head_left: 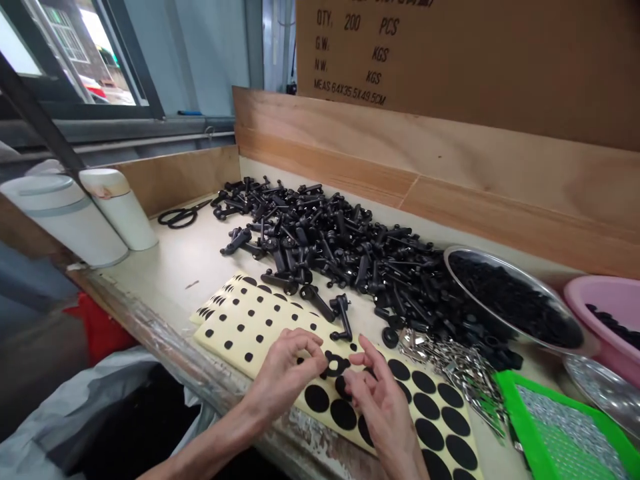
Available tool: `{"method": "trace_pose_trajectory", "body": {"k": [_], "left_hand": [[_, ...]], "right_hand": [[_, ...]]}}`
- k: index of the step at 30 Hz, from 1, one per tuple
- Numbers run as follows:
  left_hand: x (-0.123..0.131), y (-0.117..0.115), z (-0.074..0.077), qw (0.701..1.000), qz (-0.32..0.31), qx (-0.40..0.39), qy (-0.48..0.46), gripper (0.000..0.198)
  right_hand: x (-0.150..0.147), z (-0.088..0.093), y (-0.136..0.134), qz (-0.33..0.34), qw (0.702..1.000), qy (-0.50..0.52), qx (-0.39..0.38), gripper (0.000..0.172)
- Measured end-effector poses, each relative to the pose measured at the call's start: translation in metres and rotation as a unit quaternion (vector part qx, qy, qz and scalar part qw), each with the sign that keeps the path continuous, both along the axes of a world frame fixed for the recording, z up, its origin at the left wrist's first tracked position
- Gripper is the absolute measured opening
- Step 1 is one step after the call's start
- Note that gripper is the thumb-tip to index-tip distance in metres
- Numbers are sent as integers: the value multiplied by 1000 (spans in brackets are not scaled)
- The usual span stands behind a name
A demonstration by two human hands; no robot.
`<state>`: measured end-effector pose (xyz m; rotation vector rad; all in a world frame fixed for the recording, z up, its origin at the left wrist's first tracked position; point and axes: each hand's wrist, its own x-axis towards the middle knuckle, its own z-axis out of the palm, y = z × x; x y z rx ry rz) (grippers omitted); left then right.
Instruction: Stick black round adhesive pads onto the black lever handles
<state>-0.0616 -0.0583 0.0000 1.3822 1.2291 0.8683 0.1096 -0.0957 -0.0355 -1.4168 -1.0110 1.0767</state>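
Observation:
My left hand (291,363) is closed, thumb and forefinger pinched at the edge of a small black ring-shaped plastic part (338,365). My right hand (381,400) faces it from the other side, fingers curled together with the forefinger raised; whatever lies between its fingertips is too small to make out. Both hands are over a cream sheet (280,313) of black round stickers, small dots on the left and larger discs on the right. Just beyond the fingers lies a black crank-like plastic piece (342,316), and a black round cap (390,337) rests to its right.
Behind spreads a heap of black plastic parts (320,233). At right are metal clips (460,363), a steel bowl (453,257), a pink basin (580,290) and a green tray (510,387). Scissors (180,217) and two white bottles (125,213) stand left.

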Motion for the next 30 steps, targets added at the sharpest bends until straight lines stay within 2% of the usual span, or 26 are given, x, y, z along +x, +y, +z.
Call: {"method": "trace_pose_trajectory", "body": {"k": [2,4,8,11,13,15,18,20,22,24,27,28,30], "left_hand": [[6,4,4,998,12,-51,-27,17],[12,6,6,997,12,-74,-37,17],[23,9,5,997,-11,-65,-44,21],[30,9,1,999,-30,-34,-25,26],[36,11,-3,999,-38,28,25,27],[43,16,-10,983,-22,137,121,22],[53,29,-22,914,-9,285,288,42],[56,41,-25,880,-45,322,347,28],[55,52,-22,878,-73,327,341,16],[49,62,-10,907,-82,304,279,14],[33,69,15,959,-152,205,125,14],[27,70,22,966,-184,164,74,15],[15,70,31,971,-220,92,-17,16]], "right_hand": [[2,3,1,-34,999,9,-4,47],[8,7,3,-19,1000,-7,0,32],[19,12,6,25,999,-40,26,27],[21,11,6,4,994,-79,81,26],[19,12,3,-48,982,-129,133,23],[16,13,-1,-125,959,-164,193,18],[19,12,-5,-234,929,-145,247,11],[26,10,-5,-267,930,-114,226,9],[34,9,0,-248,946,-102,181,14],[41,10,8,-185,963,-126,148,30],[47,18,22,-56,970,-191,143,63],[47,22,27,-15,969,-202,143,71],[45,28,34,44,971,-190,138,77]]}}
